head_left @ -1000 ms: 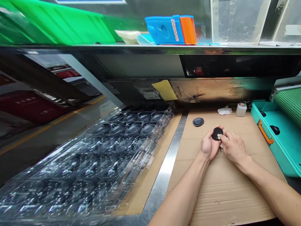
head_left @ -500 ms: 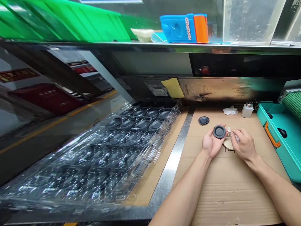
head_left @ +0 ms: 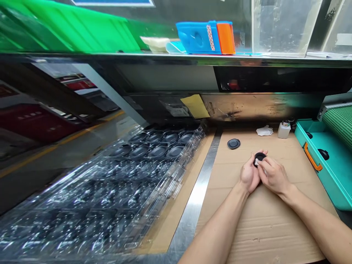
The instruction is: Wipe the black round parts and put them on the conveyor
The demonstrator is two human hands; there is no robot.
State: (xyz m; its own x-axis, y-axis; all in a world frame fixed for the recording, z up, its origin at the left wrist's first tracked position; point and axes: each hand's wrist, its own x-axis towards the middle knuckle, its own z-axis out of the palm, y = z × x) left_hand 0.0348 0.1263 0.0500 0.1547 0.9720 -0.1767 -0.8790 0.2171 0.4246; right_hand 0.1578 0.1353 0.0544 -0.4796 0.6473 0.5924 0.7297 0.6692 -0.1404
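Black disc (head_left: 260,158) held between both hands (head_left: 273,178).

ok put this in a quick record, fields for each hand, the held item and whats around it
left hand: cups the black round disc
right hand: fingers at the disc, with a small white piece against it; what the piece is, too small to tell
on the work surface: second black disc lying on the cardboard sheet
farther back: plastic bottle with a metal cap, crumpled white wipe
to the left: clear blister tray holding round black pieces
to the right: teal case with an orange handle
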